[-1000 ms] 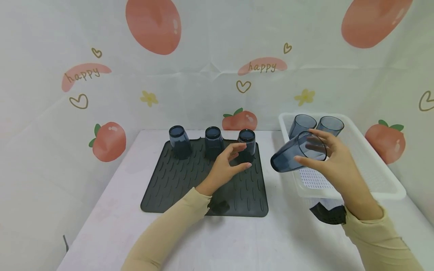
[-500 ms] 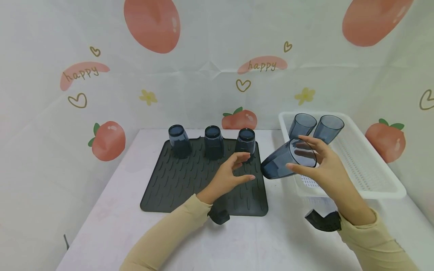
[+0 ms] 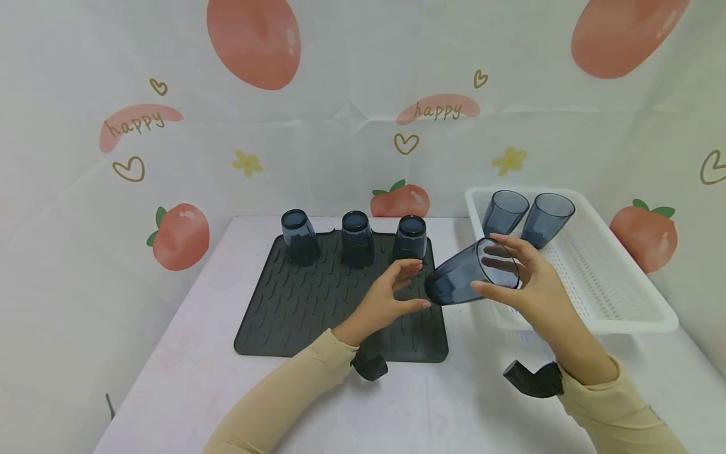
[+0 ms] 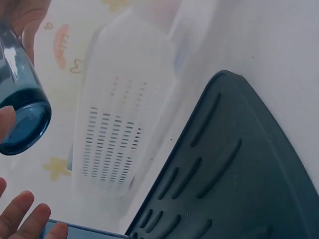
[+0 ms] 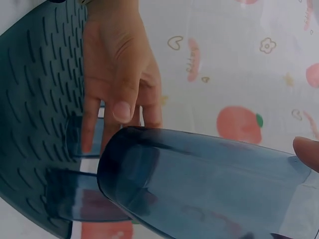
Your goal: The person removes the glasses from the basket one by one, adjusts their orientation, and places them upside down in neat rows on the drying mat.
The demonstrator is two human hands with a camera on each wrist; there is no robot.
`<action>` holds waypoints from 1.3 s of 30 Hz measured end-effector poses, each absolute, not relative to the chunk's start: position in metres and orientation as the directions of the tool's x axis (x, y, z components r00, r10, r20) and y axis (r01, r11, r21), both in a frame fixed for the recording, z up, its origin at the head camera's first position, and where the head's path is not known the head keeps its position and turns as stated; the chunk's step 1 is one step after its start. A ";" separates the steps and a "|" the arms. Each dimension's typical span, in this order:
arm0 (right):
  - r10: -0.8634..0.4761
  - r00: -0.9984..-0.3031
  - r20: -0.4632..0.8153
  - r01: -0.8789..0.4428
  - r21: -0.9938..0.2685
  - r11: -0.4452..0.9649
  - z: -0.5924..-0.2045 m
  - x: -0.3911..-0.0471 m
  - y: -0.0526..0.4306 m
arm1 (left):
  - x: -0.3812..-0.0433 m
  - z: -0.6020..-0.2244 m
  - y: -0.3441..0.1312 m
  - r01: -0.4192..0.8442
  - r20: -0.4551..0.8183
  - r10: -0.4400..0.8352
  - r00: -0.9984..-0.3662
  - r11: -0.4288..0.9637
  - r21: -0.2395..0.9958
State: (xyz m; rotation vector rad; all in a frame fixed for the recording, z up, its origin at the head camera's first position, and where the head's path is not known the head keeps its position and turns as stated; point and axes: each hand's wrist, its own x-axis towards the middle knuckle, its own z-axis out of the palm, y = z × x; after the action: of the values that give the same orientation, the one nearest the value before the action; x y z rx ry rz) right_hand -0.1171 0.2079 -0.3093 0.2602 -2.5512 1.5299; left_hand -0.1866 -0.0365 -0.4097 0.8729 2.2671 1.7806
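In the head view my right hand [image 3: 535, 293] grips a blue-tinted drinking glass [image 3: 459, 277] near its rim, thumb on the near side and fingers on the far side. The glass is tilted almost onto its side, its dark base pointing left. My left hand [image 3: 382, 299] is held over the mat, thumb and fingers spread apart around the base end. Contact between the left thumb and the glass [image 5: 209, 184] cannot be made out, even in the right wrist view. Three similar glasses stand upside down along the mat's back edge: left [image 3: 300, 238], middle [image 3: 358, 241] and right [image 3: 409, 236].
A dark ribbed drying mat [image 3: 306, 315] lies on the white table [image 3: 431, 410]. To its right, a white perforated basket [image 3: 652, 321] holds two upright, leaning glasses, one left [image 3: 503, 214] and one right [image 3: 546, 221]. A patterned cloth [image 3: 329, 151] hangs behind.
The right hand has carried the glass left and slightly down, out from over the basket towards the mat's right edge. My left hand has shifted slightly right and down, nearer the glass base.
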 end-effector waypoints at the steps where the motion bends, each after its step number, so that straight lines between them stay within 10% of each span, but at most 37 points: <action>1: -0.067 -0.974 0.215 -0.221 -0.859 0.462 -0.309 -0.116 0.207 | -0.186 -0.410 -0.036 0.356 0.246 0.512 -0.823 0.128 0.926; 39: -0.088 -0.965 0.246 -0.261 -0.921 0.291 -0.318 -0.113 0.189 | -0.180 -0.411 -0.023 0.388 0.303 0.546 -0.781 0.044 0.920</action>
State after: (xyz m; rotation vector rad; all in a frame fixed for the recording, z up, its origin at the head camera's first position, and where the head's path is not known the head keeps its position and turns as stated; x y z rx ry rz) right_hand -0.1127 0.1894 -0.3181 0.3269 -2.4014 1.7572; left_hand -0.1800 -0.0227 -0.4109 0.9804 2.1720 1.8422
